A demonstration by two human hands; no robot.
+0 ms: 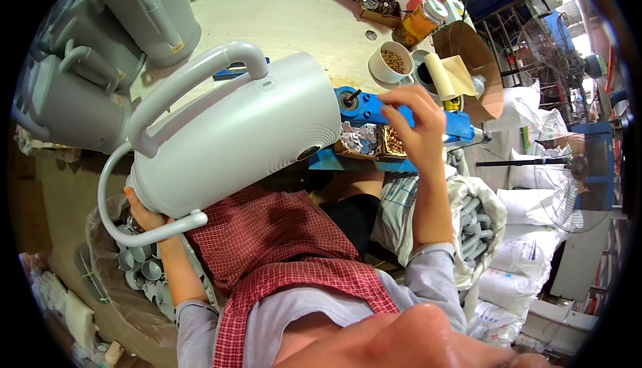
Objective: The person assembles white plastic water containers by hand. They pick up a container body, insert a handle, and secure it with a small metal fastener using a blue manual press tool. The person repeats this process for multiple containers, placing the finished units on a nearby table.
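Observation:
A large light-grey jug casing (pixel 241 120) lies tilted on its side across my lap area, with a fixed side handle (pixel 194 87) on top and a curved carrying handle (pixel 107 187) at its left end. My left hand (pixel 148 215) grips that left end from below, its fingers partly hidden. The casing's right end meets a blue metal arm (pixel 374 108) carrying a dark upright pin (pixel 350 98). Over this arm my right hand (pixel 418 119) is closed, thumb and index finger together; whether something small is pinched there cannot be made out.
Below the arm sit boxes of silver discs (pixel 361 139) and brass-coloured pieces (pixel 394 142). A white cup (pixel 390 67) holds brass-coloured bits. Several grey jugs (pixel 150 17) stand at far left. Sacks of grey handles (pixel 473 231) and grey cups (pixel 150 271) flank me. A fan (pixel 572 167) stands right.

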